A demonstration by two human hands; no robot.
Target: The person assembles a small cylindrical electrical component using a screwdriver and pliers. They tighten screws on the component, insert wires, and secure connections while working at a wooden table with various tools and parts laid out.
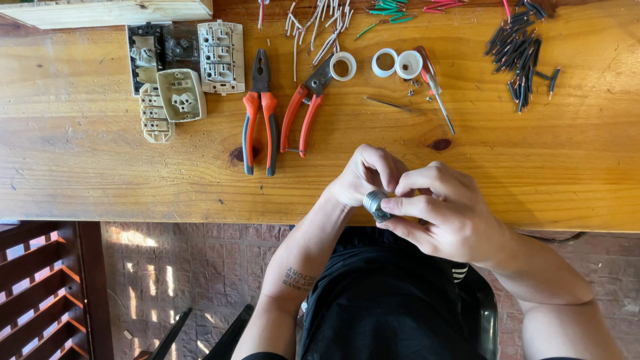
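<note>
While I pinch the small metal threaded socket (pixel 375 203) between both hands, left hand (pixel 363 175) and right hand (pixel 443 213), at the worktop's (pixel 87 153) near edge, I judge I'm unscrewing it; next needs firmer twisting. Pliers (pixel 260 110) lie beyond.

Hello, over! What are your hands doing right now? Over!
Both hands closed on small threaded metal lamp base: left hand, right hand. Held over wooden table's near edge. Nothing blocking; orange-handled pliers untouched.
</note>
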